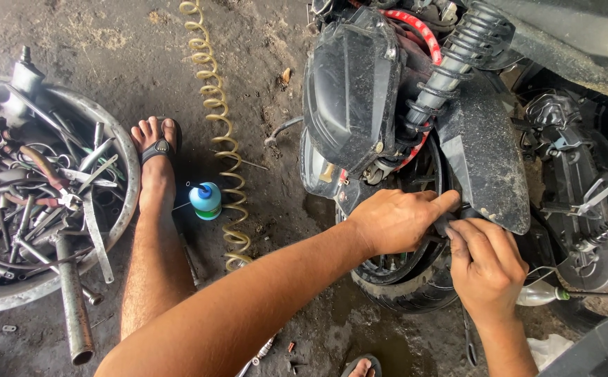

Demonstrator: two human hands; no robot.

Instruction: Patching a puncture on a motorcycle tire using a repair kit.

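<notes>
Reaching across from lower left, left hand (394, 222) at the rear wheel (405, 279) of a scooter, fingers curled together, forefinger stretched out to the lower edge of the dusty black mudguard (482, 153). Right hand (485, 262) rising from the bottom edge just beside it, fingers bunched, tips pressed against a small dark part at the meeting point of both hands; part mostly hidden, kind not discernible. Both hands touching or nearly touching each other, directly above the tyre and below the mudguard.

Above the hands: black air-filter box (351, 87), and to its right a coil shock (450, 66) slanting up, with a red hose (419, 31) curving behind. Far right: exposed grey engine casing (583, 202).

On the wet, grimy floor (108, 42): a pale coiled air hose (216, 126) running top to bottom left of the wheel; just beside it a small blue-green can (206, 201). Left of the can, a bare leg with foot in a black sandal (156, 150). Far left, a round metal basin (119, 139) heaped with wrenches, pipes and cables. A second sandalled toe (361, 366) at the bottom edge.
</notes>
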